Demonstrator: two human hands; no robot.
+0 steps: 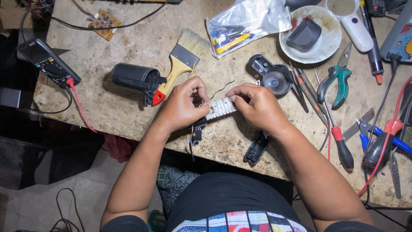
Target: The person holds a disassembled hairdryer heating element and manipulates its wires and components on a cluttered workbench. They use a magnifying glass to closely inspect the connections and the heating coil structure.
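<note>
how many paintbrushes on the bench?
1. The paintbrush lies on the bench just above the left hand, its red handle tip against the black cylinder. Others could be hidden beyond the frame edges.

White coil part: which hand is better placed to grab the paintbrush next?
Probably left. The left hand grips the near end of the white coil part, right beside the paintbrush handle. The right hand sits farther away, by the black fan housing.
</note>
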